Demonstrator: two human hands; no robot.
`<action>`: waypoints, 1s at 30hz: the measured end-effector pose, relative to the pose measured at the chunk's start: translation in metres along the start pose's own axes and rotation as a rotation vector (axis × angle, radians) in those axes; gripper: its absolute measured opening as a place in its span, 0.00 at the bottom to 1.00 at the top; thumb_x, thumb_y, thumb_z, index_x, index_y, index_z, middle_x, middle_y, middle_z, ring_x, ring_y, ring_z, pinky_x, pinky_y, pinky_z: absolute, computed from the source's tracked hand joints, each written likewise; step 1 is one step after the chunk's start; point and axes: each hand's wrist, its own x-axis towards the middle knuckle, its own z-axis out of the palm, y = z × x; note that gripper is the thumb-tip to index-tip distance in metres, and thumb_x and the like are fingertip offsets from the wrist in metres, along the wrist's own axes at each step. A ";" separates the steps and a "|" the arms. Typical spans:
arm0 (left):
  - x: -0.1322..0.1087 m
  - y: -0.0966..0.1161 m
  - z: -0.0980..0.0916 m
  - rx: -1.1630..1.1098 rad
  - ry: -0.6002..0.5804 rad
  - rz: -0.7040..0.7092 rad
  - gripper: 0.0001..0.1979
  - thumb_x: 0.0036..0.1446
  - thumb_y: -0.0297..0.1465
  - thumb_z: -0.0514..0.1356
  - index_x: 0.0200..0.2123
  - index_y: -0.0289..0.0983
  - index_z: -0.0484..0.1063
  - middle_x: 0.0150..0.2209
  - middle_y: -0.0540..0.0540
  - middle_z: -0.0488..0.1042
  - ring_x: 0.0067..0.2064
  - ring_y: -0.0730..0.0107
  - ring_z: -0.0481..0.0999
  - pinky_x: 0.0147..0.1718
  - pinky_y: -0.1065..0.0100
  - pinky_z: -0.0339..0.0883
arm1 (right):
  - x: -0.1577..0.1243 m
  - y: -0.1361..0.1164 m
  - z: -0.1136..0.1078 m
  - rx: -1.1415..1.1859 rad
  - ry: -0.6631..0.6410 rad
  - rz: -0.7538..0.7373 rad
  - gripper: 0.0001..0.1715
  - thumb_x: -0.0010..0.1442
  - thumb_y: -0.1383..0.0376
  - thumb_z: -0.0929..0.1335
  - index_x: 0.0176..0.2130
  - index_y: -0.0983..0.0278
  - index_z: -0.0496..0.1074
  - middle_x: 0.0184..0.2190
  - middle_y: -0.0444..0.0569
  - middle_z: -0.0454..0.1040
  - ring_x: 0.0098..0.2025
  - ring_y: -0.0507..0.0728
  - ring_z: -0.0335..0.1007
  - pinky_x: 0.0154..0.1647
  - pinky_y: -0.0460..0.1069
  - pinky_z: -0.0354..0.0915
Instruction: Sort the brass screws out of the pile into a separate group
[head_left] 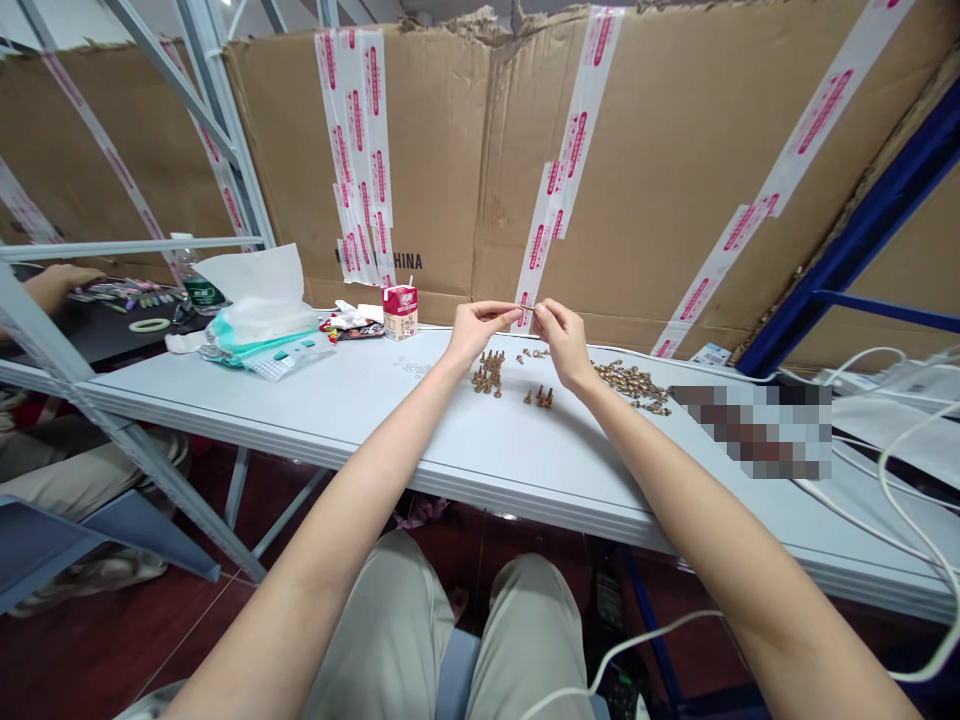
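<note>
In the head view I count two hands: the left hand [480, 330] and right hand [564, 345] meet near the far edge of the worktop [375, 425], their fingertips pinching one small fitting [527, 310] between them. Below them lie three groups of brass fittings: an upright cluster [489, 372] left, about four pieces [541, 397] centre, a loose heap [631, 386] right. Open worktop runs from these to the near edge. Farther left stand one carton [400, 310] and one tissue pack [259, 320].
</note>
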 end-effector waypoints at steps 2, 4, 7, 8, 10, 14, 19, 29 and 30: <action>0.000 0.001 -0.001 0.018 -0.002 -0.008 0.13 0.38 0.37 0.66 0.28 0.35 0.76 0.31 0.43 0.77 0.37 0.65 0.74 0.40 0.63 0.65 | 0.002 0.001 -0.002 0.014 -0.032 0.026 0.25 0.56 0.47 0.58 0.20 0.63 0.53 0.17 0.41 0.52 0.22 0.49 0.48 0.24 0.45 0.49; 0.000 0.001 -0.001 0.040 -0.018 -0.027 0.13 0.38 0.36 0.66 0.28 0.34 0.76 0.31 0.43 0.77 0.36 0.65 0.74 0.40 0.63 0.65 | 0.003 0.001 -0.003 0.023 -0.065 0.044 0.26 0.56 0.47 0.58 0.20 0.63 0.52 0.17 0.41 0.52 0.22 0.49 0.47 0.24 0.45 0.49; 0.000 0.000 0.000 0.060 -0.036 -0.042 0.14 0.37 0.36 0.67 0.28 0.34 0.76 0.31 0.43 0.77 0.35 0.65 0.74 0.39 0.62 0.65 | 0.004 0.000 -0.005 0.053 -0.097 0.057 0.26 0.55 0.47 0.59 0.19 0.63 0.52 0.17 0.41 0.51 0.21 0.49 0.47 0.23 0.45 0.49; 0.000 0.000 0.000 0.061 -0.040 -0.038 0.14 0.38 0.36 0.66 0.28 0.33 0.76 0.31 0.42 0.77 0.35 0.65 0.74 0.39 0.62 0.65 | 0.005 0.000 -0.006 0.065 -0.100 0.061 0.25 0.55 0.48 0.59 0.19 0.63 0.52 0.17 0.41 0.51 0.21 0.49 0.47 0.23 0.45 0.49; -0.001 0.001 -0.001 0.062 -0.045 -0.031 0.14 0.39 0.36 0.66 0.29 0.33 0.76 0.32 0.42 0.77 0.36 0.65 0.74 0.40 0.62 0.65 | 0.006 0.000 -0.008 0.093 -0.108 0.074 0.25 0.55 0.48 0.60 0.19 0.63 0.52 0.17 0.41 0.50 0.21 0.48 0.46 0.23 0.45 0.48; -0.002 0.006 -0.001 0.060 -0.075 -0.043 0.14 0.39 0.36 0.66 0.29 0.33 0.77 0.32 0.41 0.77 0.37 0.64 0.74 0.41 0.62 0.65 | 0.008 0.001 -0.011 0.146 -0.203 0.106 0.24 0.55 0.51 0.61 0.19 0.63 0.52 0.17 0.40 0.49 0.20 0.48 0.45 0.21 0.45 0.46; -0.003 0.006 -0.002 0.071 -0.105 -0.037 0.14 0.38 0.36 0.66 0.29 0.32 0.76 0.31 0.41 0.77 0.36 0.65 0.74 0.39 0.63 0.66 | 0.009 0.003 -0.012 0.195 -0.267 0.130 0.23 0.54 0.53 0.62 0.18 0.63 0.52 0.17 0.40 0.49 0.20 0.47 0.45 0.21 0.46 0.45; -0.003 0.001 -0.002 0.174 -0.127 0.031 0.14 0.40 0.35 0.65 0.31 0.33 0.77 0.30 0.41 0.77 0.32 0.67 0.74 0.34 0.66 0.66 | 0.010 0.012 -0.011 0.201 -0.313 0.182 0.25 0.54 0.50 0.61 0.18 0.63 0.50 0.17 0.40 0.46 0.19 0.46 0.42 0.19 0.45 0.42; -0.003 0.001 -0.002 0.206 -0.121 0.044 0.13 0.41 0.35 0.64 0.30 0.33 0.77 0.30 0.42 0.77 0.31 0.68 0.74 0.33 0.67 0.66 | 0.010 0.012 -0.011 0.194 -0.310 0.187 0.26 0.54 0.49 0.62 0.18 0.63 0.50 0.17 0.40 0.46 0.18 0.46 0.42 0.19 0.45 0.42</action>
